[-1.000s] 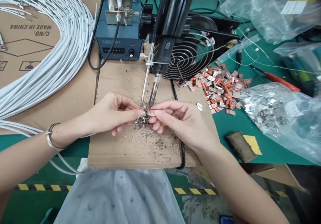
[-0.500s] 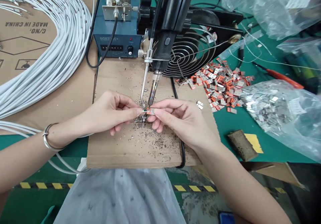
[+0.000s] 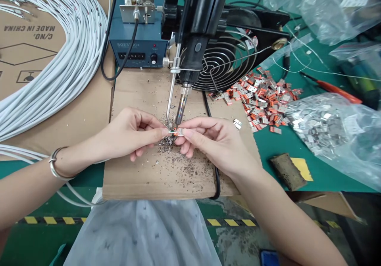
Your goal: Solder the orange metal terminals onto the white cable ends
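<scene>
Pinched between the thumb and fingers of my right hand is a small metal-and-orange USB connector. My left hand is closed on the end of a white cable, mostly covered by my fingers; its thin wires meet the connector's orange end. Right above that joint is the tip of a stand-mounted soldering iron; whether it touches cannot be told exactly. Beside it, the metal solder feed tube slants down to the same spot. Solder bits are scattered below.
A blue soldering controller and a black fan stand behind. Bundled white cables lie left. At right are piled USB connectors, a bag of metal parts, a brown sponge and an orange-handled tool.
Both hands keep the same hold at the iron tip. The view has shifted very slightly; nothing else visibly differs.
</scene>
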Demonstrator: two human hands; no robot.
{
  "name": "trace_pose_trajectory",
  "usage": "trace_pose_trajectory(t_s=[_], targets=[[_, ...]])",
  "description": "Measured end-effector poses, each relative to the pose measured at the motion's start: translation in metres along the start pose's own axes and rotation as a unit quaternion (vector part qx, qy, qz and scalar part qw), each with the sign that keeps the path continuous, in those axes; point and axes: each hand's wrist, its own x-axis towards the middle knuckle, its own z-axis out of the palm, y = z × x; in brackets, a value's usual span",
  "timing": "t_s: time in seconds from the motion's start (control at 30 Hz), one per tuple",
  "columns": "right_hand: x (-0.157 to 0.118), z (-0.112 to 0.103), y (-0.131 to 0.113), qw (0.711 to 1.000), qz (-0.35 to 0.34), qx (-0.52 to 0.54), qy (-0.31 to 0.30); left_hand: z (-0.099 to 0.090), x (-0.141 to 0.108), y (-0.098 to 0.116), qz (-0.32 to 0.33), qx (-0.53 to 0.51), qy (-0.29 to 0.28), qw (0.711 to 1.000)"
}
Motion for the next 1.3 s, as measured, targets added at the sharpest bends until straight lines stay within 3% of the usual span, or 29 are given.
trace_pose_trajectory(t_s=[0.5, 0.83, 1.3], targets=[[0.0016, -0.0013, 0.0014, 0.998, 0.013, 0.055, -0.022, -0.0008, 0.0001, -0.0003, 0.001, 0.008, 0.005, 1.0], [-0.0001, 0.0001, 0.0002, 1.0, -0.015, 0.012, -0.006, 0.0001, 0.0009, -0.0017, 0.003, 0.008, 0.01, 1.0], [0.0019, -0.0011, 0.0026, 1.0, 0.003, -0.016, 0.004, 0.0028, 0.0039, -0.0009, -0.006, 0.027, 0.029, 0.999]])
